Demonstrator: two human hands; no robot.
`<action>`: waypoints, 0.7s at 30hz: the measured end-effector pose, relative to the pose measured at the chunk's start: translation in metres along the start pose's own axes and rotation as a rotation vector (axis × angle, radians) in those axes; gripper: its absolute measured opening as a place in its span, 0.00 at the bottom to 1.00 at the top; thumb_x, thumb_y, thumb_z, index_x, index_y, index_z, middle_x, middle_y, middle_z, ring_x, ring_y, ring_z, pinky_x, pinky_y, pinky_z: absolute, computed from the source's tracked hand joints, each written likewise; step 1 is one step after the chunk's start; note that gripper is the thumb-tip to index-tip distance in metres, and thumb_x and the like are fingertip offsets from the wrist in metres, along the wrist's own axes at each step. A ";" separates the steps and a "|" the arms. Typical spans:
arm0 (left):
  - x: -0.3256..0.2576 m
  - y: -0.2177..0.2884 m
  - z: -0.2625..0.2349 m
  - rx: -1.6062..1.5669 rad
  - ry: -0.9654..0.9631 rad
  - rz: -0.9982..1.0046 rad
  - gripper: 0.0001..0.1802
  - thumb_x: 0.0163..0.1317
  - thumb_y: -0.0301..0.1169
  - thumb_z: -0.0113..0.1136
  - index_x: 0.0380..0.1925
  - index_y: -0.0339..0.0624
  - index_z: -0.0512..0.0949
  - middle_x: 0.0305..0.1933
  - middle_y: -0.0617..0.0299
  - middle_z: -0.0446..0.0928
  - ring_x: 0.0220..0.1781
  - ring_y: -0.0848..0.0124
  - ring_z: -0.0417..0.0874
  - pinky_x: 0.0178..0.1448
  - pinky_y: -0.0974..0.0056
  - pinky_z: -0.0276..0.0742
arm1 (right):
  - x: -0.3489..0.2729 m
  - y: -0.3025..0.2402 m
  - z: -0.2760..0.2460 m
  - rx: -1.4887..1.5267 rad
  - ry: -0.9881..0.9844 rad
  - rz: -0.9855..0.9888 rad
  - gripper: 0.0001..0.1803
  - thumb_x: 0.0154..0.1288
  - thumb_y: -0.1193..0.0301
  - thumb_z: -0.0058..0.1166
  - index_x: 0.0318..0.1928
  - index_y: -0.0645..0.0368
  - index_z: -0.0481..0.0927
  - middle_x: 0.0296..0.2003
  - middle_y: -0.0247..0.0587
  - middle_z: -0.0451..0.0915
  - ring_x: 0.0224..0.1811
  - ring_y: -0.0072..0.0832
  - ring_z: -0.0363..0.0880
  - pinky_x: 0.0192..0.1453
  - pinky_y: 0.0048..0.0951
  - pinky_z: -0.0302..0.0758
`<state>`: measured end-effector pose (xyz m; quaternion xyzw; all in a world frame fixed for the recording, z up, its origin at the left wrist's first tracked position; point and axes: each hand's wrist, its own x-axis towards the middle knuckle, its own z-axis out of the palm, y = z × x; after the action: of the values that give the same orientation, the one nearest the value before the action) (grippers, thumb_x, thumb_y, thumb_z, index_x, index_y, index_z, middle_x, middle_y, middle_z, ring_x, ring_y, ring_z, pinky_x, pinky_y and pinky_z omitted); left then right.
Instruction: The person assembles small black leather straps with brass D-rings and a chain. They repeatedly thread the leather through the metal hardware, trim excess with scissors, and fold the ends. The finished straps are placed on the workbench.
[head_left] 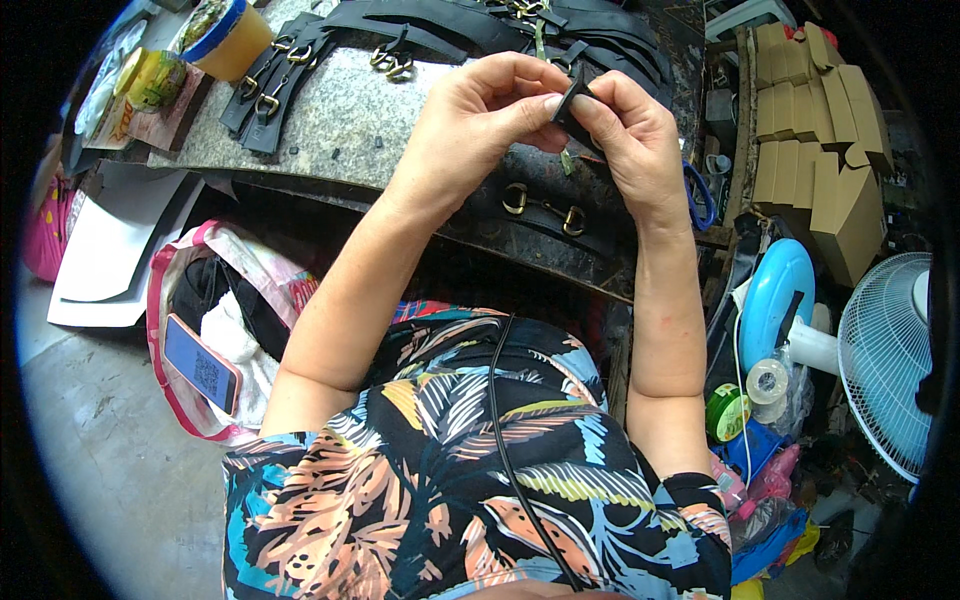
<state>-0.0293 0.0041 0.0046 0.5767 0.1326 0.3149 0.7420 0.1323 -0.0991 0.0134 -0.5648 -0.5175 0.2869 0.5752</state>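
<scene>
Above the near edge of the workbench, my left hand (485,115) and my right hand (637,145) pinch a short black strap (571,104), apparently leather, between thumbs and fingers. Most of its length is hidden by the fingers. Just below my hands, a black belt (545,212) with brass-coloured rings and a link hangs at the bench edge. Several more black belts (420,28) with brass fittings lie heaped at the back. To the left, black straps with brass clasps (268,104) rest on the speckled stone slab (350,120).
Blue-handled scissors (699,195) lie right of my right wrist. A tub (228,45) and a yellow jar (150,80) stand far left. Cardboard boxes (815,120) are stacked at right, above a fan (888,365). A bag (160,330) with a phone (202,363) sits lower left.
</scene>
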 end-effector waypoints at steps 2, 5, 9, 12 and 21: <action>0.002 0.000 -0.001 -0.018 0.003 -0.051 0.13 0.71 0.26 0.62 0.51 0.30 0.81 0.43 0.56 0.85 0.39 0.68 0.90 0.48 0.65 0.90 | 0.000 0.002 0.001 -0.008 0.006 0.000 0.11 0.73 0.67 0.63 0.35 0.60 0.81 0.26 0.22 0.73 0.30 0.11 0.66 0.33 0.18 0.64; 0.005 0.002 -0.005 0.018 -0.017 -0.114 0.13 0.72 0.27 0.62 0.51 0.29 0.81 0.42 0.56 0.85 0.39 0.68 0.90 0.47 0.65 0.90 | 0.000 0.004 0.002 -0.011 0.019 0.000 0.12 0.74 0.67 0.62 0.34 0.61 0.81 0.26 0.22 0.72 0.30 0.11 0.66 0.33 0.18 0.64; 0.005 0.002 -0.004 0.088 -0.017 -0.098 0.12 0.73 0.26 0.60 0.50 0.28 0.81 0.42 0.55 0.85 0.39 0.68 0.90 0.45 0.66 0.89 | 0.001 0.002 0.000 -0.005 -0.001 0.084 0.11 0.75 0.67 0.61 0.36 0.61 0.82 0.27 0.24 0.74 0.30 0.12 0.68 0.35 0.18 0.67; 0.005 0.001 -0.001 0.199 0.027 -0.063 0.11 0.72 0.25 0.59 0.49 0.28 0.82 0.39 0.55 0.86 0.37 0.69 0.90 0.43 0.67 0.89 | 0.002 0.000 0.002 -0.090 0.036 -0.032 0.08 0.76 0.68 0.58 0.43 0.61 0.83 0.36 0.26 0.78 0.35 0.13 0.71 0.41 0.17 0.70; 0.009 -0.005 0.001 0.223 0.045 -0.050 0.10 0.73 0.26 0.60 0.47 0.28 0.82 0.37 0.54 0.86 0.36 0.69 0.91 0.41 0.67 0.89 | 0.002 0.005 -0.006 -0.047 0.010 -0.183 0.13 0.59 0.85 0.61 0.43 0.60 0.86 0.42 0.35 0.85 0.45 0.23 0.83 0.54 0.25 0.79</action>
<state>-0.0203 0.0088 0.0017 0.6452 0.1977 0.2924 0.6776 0.1392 -0.0981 0.0107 -0.5299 -0.5707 0.2180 0.5882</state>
